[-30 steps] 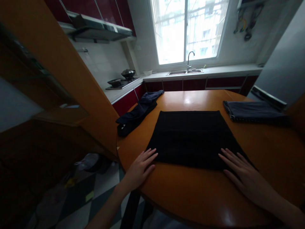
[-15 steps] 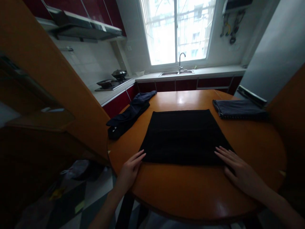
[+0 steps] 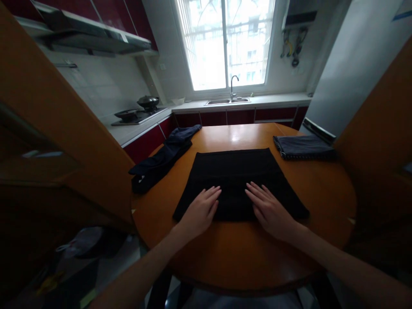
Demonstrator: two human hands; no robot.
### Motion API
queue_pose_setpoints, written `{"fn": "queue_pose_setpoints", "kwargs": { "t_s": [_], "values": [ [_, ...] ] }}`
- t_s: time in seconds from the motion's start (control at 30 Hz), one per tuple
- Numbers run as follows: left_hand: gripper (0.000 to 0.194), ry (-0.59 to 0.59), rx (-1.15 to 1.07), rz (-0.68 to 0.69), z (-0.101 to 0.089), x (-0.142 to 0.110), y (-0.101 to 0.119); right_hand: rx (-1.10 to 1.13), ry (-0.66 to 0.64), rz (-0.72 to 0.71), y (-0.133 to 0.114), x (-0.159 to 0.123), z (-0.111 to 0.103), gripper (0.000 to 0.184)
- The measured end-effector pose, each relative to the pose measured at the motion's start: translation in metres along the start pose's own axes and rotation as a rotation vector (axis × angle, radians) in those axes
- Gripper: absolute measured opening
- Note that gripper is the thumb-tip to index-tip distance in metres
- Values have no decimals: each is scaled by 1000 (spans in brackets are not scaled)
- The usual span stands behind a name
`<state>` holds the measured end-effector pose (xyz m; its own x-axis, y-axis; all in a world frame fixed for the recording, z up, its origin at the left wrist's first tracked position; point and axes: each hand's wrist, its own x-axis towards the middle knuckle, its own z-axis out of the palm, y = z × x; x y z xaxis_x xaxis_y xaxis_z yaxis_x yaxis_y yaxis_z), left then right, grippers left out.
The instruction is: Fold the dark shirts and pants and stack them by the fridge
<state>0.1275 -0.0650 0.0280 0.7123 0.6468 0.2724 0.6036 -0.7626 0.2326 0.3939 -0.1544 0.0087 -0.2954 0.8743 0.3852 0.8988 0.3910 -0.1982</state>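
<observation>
A black cloth, perhaps a folded garment (image 3: 233, 167), lies spread flat on the wooden table (image 3: 238, 257), wider at the near edge than at the far one. My left hand (image 3: 202, 209) rests on its near part, left of the middle, with fingers stretched out. Across from it, my right hand (image 3: 269, 210) lies palm down on the cloth right of the middle, its fingers also extended. Neither hand grips anything. A gap of bare black cloth shows between the fingertips of the two hands.
Crumpled dark blue clothing (image 3: 165, 156) lies along the table's left edge. A folded dark grey cloth with a trimmed edge (image 3: 304, 147) sits at the right. Beyond are a stove with pans (image 3: 148, 101), a sink (image 3: 228, 101) and a fridge (image 3: 349, 73).
Both hands have moved inward from the cloth's near corners to its middle part. The camera view has swung to the right. The black cloth still lies flat.
</observation>
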Motion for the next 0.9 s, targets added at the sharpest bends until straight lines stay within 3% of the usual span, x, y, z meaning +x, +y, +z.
{"fn": "queue_pose_setpoints", "kwargs": {
  "t_s": [0.13,0.3,0.47,0.73,0.9],
  "values": [
    [53,-105,110,133,36,56,18,-41,-46,-28,-14,49,23,71],
    [60,-178,228,214,67,63,10,-69,-141,34,-4,52,51,72],
    [59,-110,206,217,74,60,2,-73,-144,101,0,49,57,68],
    [58,-144,154,115,73,65,9,-117,-104,234,8,51,63,59],
    [57,-173,143,115,71,65,7,-120,-138,199,12,49,59,61]
  ]
}}
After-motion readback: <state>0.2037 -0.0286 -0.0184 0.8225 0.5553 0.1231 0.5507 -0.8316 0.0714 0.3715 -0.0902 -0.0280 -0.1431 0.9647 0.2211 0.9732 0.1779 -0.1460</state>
